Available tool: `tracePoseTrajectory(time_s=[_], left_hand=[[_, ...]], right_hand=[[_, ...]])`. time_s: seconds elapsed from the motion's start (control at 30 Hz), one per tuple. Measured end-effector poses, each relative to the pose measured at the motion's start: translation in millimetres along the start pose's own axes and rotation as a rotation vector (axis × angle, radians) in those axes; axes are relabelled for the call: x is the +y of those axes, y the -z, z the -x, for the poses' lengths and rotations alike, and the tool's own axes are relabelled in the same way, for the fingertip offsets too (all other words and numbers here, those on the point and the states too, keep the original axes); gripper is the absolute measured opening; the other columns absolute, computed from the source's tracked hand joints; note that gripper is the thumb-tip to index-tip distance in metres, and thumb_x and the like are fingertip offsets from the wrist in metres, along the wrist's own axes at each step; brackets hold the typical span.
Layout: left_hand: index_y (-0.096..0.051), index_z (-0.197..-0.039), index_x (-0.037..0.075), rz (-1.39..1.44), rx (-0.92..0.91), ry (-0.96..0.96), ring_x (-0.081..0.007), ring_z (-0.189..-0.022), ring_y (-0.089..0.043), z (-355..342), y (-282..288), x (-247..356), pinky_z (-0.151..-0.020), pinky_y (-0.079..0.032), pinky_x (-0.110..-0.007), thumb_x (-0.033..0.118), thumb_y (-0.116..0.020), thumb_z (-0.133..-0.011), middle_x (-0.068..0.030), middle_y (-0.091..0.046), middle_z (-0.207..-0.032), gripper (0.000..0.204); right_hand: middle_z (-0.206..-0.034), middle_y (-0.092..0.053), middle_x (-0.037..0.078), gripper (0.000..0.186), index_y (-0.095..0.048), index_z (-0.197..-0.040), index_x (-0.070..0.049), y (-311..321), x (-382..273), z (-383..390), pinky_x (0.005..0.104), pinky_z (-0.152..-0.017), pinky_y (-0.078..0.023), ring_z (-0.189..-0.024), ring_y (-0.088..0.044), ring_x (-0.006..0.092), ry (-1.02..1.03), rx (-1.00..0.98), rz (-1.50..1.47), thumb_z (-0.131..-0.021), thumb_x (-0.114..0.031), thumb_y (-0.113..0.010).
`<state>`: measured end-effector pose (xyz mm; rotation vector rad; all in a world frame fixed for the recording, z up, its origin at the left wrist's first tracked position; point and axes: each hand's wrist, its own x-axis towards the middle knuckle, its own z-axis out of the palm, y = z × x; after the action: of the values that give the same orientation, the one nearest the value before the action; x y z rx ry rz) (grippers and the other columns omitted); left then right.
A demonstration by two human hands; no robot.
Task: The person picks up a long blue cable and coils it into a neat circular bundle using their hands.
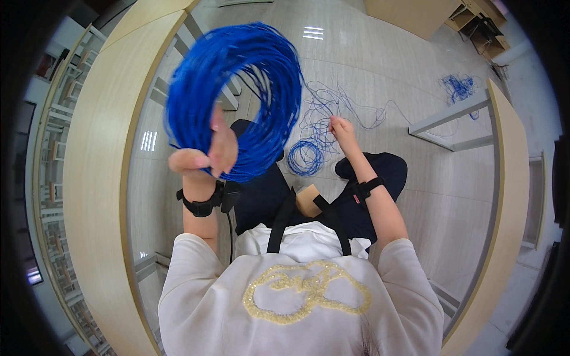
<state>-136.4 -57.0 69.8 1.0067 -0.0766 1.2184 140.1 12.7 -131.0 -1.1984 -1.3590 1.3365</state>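
Observation:
A thick coil of blue cable [273, 65] is held up by my left hand [205, 157], which grips its lower left side with the thumb outside and fingers through the ring. My right hand [343, 132] is closed in a pinch on a thin strand of the same blue cable, out to the right above my knee. Loose blue loops [323, 104] spread over the floor beyond that hand. A smaller round coil of blue cable [306, 158] lies on the floor between my feet.
A long pale wooden table [101, 196] runs along my left, and another table [507, 196] stands on my right with grey metal legs. A tangled blue cable heap [458, 88] lies on the tiled floor at the far right. A wooden cabinet [409, 15] stands at the back.

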Motion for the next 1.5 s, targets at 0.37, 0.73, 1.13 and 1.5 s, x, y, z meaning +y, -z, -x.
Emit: tracePoseTrajectory(time_s=[0.37,0.73,1.13,1.5], left_hand=[[-0.036,-0.099,-0.002,-0.06,0.177,-0.283,-0.0158,-0.04,-0.042,-17.8,3.1,-2.5,-0.042,-0.038,-0.028,0.012,-0.048,-0.06,-0.006,-0.045,-0.058,0.043],[-0.042,-0.095,-0.004,-0.541,0.507,-0.316,-0.0157,-0.048,-0.051,-28.2,12.1,-55.2,-0.047,-0.043,-0.026,-0.002,-0.057,-0.069,-0.009,-0.051,-0.063,0.03],[-0.046,-0.083,0.0,-0.741,0.547,0.029,-0.0088,-0.051,-0.052,-6.0,25.2,-112.3,-0.047,-0.044,-0.022,0.006,-0.066,-0.07,-0.0049,-0.055,-0.064,0.024],[-0.047,-0.078,-0.004,-1.136,0.508,0.083,-0.0131,-0.056,-0.05,11.3,46.4,-130.4,-0.051,-0.041,-0.028,0.018,-0.074,-0.061,-0.0086,-0.054,-0.065,0.038]], right_hand=[[-0.055,-0.043,0.001,0.027,-0.055,-0.09,-0.002,-47.4,16.5,41.9,0.0208,-0.051,-0.035,-0.052,-0.041,0.0071,0.024,-0.029,-0.02,-0.09,-0.024,-0.04],[-0.073,-0.054,0.014,0.029,-0.052,-0.102,-0.001,-61.0,-104.1,94.6,0.0369,-0.06,-0.045,-0.07,-0.054,0.0312,0.374,-0.31,0.894,-0.074,-0.006,-0.05],[-0.055,-0.057,0.008,0.021,-0.057,-0.06,0.003,-47.5,-148.2,78.4,0.028,-0.053,-0.045,-0.053,-0.057,0.0204,0.036,-0.362,0.538,-0.071,-0.014,-0.06],[-0.079,-0.058,0.005,0.023,-0.057,-0.09,0.003,-12.8,-126.8,97.5,0.0196,-0.065,-0.041,-0.071,-0.051,0.0081,-0.631,-0.678,-0.125,-0.079,-0.018,-0.057]])
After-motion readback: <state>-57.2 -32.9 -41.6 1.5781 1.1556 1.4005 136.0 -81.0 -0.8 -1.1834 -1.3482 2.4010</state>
